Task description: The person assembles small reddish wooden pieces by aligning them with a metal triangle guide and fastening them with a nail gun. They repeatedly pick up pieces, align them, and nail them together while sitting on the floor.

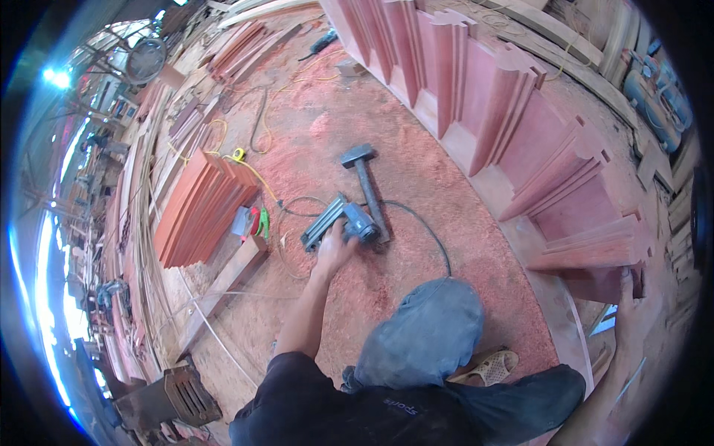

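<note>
Left hand (pixel 336 249): on power tool (pixel 361 224); grip unclear.
Right hand (pixel 631 297): at wooden frame's (pixel 513 126) near end; fingers partly hidden, grip unclear.
Floor (pixel 435 178): open between hammer (pixel 367 187) and wooden frame.

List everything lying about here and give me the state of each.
Power tool: lying on its side under the left hand; running or not, cannot tell.
Hammer: lying down, head pointing away from the person.
Dark cable: slack, curved across the floor.
Reddish boards: packed close together.
Ribbed wooden piece: ridges in a row, right hand at its near end.
</note>
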`<state>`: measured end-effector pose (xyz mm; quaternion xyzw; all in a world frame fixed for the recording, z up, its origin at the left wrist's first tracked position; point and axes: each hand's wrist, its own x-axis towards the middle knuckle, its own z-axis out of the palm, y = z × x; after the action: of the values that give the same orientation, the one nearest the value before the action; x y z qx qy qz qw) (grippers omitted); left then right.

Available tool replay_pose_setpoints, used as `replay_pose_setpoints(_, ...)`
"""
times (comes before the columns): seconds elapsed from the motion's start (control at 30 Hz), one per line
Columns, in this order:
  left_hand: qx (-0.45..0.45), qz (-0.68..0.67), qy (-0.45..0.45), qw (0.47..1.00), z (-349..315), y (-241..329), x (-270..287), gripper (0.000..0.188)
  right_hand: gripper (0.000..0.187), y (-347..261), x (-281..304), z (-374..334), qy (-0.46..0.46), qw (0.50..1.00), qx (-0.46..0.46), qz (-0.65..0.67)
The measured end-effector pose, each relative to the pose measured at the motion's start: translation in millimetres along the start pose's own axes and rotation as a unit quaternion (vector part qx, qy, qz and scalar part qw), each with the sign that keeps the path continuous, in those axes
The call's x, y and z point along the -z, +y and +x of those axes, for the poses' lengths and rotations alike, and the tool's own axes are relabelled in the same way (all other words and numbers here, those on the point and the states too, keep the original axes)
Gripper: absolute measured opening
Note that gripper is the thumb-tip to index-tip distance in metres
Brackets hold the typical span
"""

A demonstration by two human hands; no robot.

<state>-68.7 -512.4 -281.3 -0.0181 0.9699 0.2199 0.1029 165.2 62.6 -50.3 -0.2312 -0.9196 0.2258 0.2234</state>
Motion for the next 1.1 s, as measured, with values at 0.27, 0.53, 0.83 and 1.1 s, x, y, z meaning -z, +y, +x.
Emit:
replay_pose_setpoints(0.27, -0.044, 0.15, 0.064, 0.986, 27.9, -61.3, -82.2, 0.097, 0.036, -32.5, 7.0, -40.0, 0.015, 0.995, -0.07, -0.073)
replay_pose_setpoints(0.53, -0.02, 0.153, -0.023, 0.988, 38.2, -57.1, -57.4, 0.094, 0.023, -54.4, -4.9, -48.0, 0.053, 0.998, -0.036, -0.004)
replay_pose_setpoints(0.83, 0.025, -0.065, 0.057, 0.996, 10.5, 63.9, 172.4, 0.034, 0.026, -49.4, 1.5, -46.8, 0.062, 0.997, -0.016, -0.041)
replay_pose_setpoints(1.1, -0.205, -0.028, 0.427, 0.88, 65.8, 287.8, 359.5, 0.044, 0.034, -67.9, 2.2, -61.5, 0.046, 0.995, 0.031, -0.085)
